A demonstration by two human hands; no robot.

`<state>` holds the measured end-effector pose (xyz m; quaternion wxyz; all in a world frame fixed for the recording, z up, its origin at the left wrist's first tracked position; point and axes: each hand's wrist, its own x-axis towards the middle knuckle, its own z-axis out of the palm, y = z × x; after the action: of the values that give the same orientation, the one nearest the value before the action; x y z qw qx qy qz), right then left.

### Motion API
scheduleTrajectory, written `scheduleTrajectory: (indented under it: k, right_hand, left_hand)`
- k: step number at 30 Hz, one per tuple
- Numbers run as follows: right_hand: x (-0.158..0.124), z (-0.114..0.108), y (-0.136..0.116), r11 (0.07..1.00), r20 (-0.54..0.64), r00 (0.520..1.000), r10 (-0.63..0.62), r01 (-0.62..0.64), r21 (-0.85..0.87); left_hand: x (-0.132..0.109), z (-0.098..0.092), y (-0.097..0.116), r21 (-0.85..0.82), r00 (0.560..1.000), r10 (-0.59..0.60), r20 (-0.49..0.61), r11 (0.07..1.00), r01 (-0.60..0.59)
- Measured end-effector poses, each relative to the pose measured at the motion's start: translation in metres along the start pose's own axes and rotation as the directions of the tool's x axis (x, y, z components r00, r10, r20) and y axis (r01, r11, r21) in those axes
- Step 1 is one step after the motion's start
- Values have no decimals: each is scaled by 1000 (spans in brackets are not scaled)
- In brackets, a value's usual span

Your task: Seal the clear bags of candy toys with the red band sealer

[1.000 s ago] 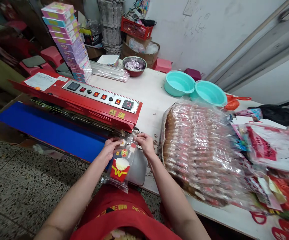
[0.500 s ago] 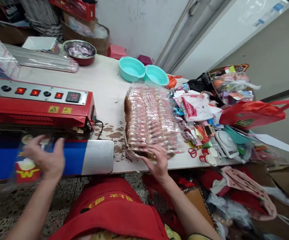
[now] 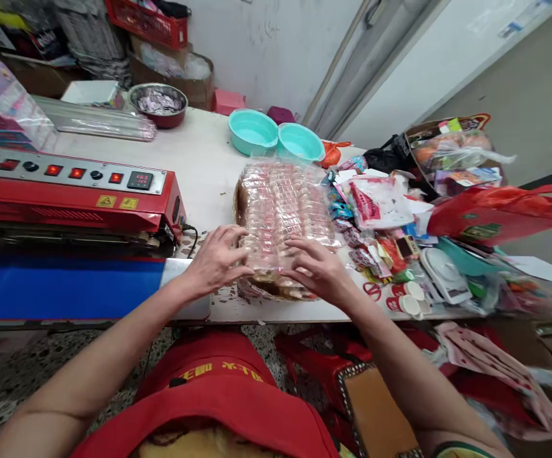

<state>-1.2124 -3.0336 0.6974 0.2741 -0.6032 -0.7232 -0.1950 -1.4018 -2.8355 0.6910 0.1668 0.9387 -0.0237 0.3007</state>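
Note:
A carton (image 3: 239, 213) holds rows of clear plastic packets (image 3: 283, 197) with pale, pinkish contents, packed closely together. At its near side, my left hand (image 3: 216, 259) pinches the left end of a clear packet (image 3: 265, 259), thumb below and fingers above. My right hand (image 3: 321, 270) has its thumb and fingers closed at the right end of the same packet. Both hands are over the front part of the carton, a short gap apart. What exactly is inside the packet is too small to tell.
To the left stands a red sealing machine (image 3: 70, 197) with a blue belt (image 3: 70, 289) and a metal end plate (image 3: 173, 270). Two turquoise basins (image 3: 253, 132) sit behind the carton. Clutter, paper cups (image 3: 402, 305) and a white scale (image 3: 445, 275) lie to the right.
My left hand has moved right, from a red-and-yellow packet over the blue belt to the carton, and now pinches a clear packet. My right hand has shifted slightly right and up.

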Motion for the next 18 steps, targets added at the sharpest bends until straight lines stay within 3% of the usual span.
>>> scheduleTrajectory:
  k: [2,4,7,11,15,16,18]
  right_hand:
    - [31,-21,-14,982,-71,997,23,-9,189]
    - [62,-30,-28,944,-152,981,122,-68,324]
    - [99,-15,-39,836,-203,927,316,-172,520]
    - [119,49,-41,580,-16,867,499,-320,750]
    - [115,126,-54,270,254,769,587,-481,834]
    - [114,144,-58,188,316,735,600,-514,837]
    - [114,174,-64,50,408,669,621,-554,831]
  left_hand:
    - [9,-23,10,-349,995,-82,-50,935,59]
    - [15,-39,16,-669,961,-255,-105,733,122]
    - [11,-52,12,-883,830,-547,-109,436,172]
    - [-20,-49,-15,-927,615,-788,-15,242,287]
    - [-61,-26,-54,-949,320,-947,45,59,310]
    - [-70,-20,-63,-950,262,-963,56,30,312]
    - [-87,-13,-81,-949,192,-978,76,-12,314]
